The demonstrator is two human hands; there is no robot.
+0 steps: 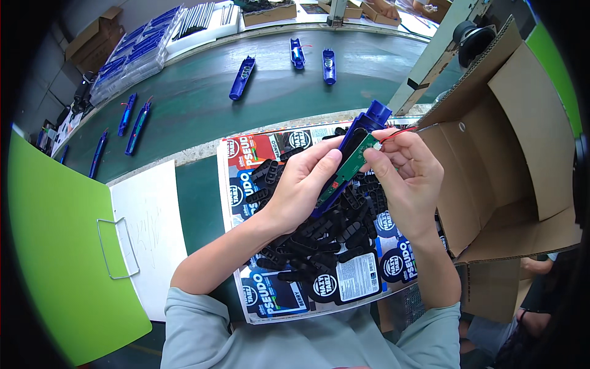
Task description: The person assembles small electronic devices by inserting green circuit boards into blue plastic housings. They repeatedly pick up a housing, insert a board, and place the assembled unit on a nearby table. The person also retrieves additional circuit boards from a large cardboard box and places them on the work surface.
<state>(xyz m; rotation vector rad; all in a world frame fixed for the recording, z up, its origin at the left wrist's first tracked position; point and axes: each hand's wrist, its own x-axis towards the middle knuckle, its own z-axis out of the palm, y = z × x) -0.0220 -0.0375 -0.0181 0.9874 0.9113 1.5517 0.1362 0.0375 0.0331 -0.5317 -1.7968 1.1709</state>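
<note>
My left hand is closed around a slim blue plastic housing, which lies obliquely before my chest, above a heap of black elongated plastic parts. A green circuit board lies lengthwise along the housing, my left thumb across its near side. My right hand meets the board's upper end, thumb and forefinger drawn close together beside a small white connector and a red wire; whether the two fingertips pinch either one I cannot tell. The black parts are spread over a printed sheet with repeated labels. To the right stands an open cardboard box; to the left, a lime-green panel adjoins a white paper bearing handwriting. Beyond runs a dark green conveyor belt, carrying three blue housings near its middle and further slender blue units at left. At upper left, clear trays hold more blue pieces.
</note>
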